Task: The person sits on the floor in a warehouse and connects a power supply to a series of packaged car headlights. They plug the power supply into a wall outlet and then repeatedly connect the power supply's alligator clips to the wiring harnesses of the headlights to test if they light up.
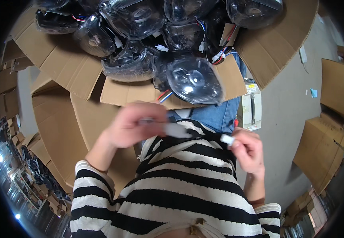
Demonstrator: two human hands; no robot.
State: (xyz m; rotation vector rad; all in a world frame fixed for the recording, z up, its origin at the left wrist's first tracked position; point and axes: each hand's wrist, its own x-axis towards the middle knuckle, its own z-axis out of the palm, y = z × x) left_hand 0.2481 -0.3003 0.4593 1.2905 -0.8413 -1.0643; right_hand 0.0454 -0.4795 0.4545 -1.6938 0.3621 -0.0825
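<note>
My left hand (138, 123) is closed around a whitish-grey piece (176, 130), smeared by motion, so its kind cannot be told. My right hand (248, 150) pinches a small white block-shaped piece (227, 139) between thumb and fingers. Both hands are in front of my striped shirt, apart from each other. Just beyond them, a film-wrapped headlight (196, 80) lies on a cardboard flap (118, 93). Coloured wires (164, 96) stick out beside it, close to my left hand. Neither hand touches the headlight.
Several more wrapped headlights (134, 18) with wires and white connectors (161, 48) fill the open carton ahead. A white case with a black handle (249, 113) stands on the floor to the right. Cardboard boxes (319, 152) stand farther right; tall carton flaps (55, 131) rise at left.
</note>
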